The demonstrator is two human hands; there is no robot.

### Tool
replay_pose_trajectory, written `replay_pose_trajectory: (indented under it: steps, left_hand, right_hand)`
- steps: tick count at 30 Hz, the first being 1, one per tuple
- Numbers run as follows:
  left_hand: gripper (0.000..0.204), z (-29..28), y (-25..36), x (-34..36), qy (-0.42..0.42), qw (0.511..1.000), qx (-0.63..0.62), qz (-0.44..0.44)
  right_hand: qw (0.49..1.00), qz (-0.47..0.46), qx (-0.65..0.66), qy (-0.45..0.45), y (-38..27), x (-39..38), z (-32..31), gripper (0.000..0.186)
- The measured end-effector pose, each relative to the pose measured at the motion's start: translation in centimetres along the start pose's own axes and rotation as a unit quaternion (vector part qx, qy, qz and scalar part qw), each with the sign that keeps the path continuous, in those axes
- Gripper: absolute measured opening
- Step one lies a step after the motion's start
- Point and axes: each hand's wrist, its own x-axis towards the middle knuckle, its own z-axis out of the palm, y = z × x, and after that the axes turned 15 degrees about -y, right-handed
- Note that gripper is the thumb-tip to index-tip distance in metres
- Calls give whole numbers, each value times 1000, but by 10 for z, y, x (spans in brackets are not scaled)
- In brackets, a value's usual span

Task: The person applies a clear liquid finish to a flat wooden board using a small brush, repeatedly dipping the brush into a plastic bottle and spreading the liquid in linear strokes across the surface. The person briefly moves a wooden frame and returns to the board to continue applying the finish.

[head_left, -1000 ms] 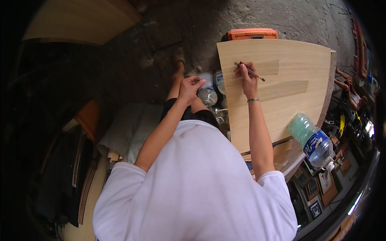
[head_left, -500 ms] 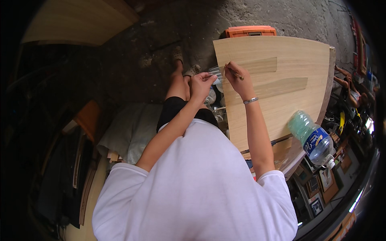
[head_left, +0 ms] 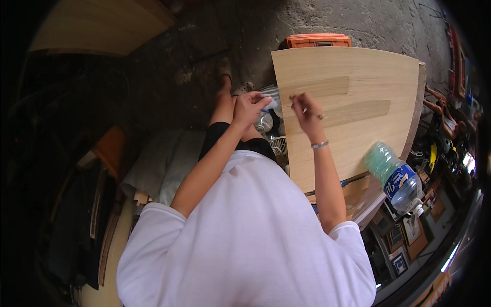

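Holding a stick point(head_left: 320, 117) (blurred), right hand point(head_left: 309, 113) overhangs board point(head_left: 353, 143).

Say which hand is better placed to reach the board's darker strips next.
Probably the right hand: it is over the board, close to the darker strips, holding a thin tool. The left hand is beyond the board's left edge.

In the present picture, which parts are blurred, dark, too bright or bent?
In the head view, the right hand looks slightly blurred; in the head view, the left side sinks into deep shadow, bright patches glare near the right rim, and the edges of the board bow, probably from the lens.
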Motion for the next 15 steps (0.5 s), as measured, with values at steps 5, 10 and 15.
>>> replay_pose_trajectory:
  steps: [5,10,15]
  left_hand:
    - [17,-24,0,-17,12,1000,2,-22]
    - [16,-28,0,-23,44,998,-36,-38]
    - [17,-2,2,-7,26,999,-20,-5]
  right_hand:
    - [972,30,230,36,30,34,-14,15]
    - [967,24,246,58,37,36,-15,14]
    - [992,12,127,7,24,32,-11,11]
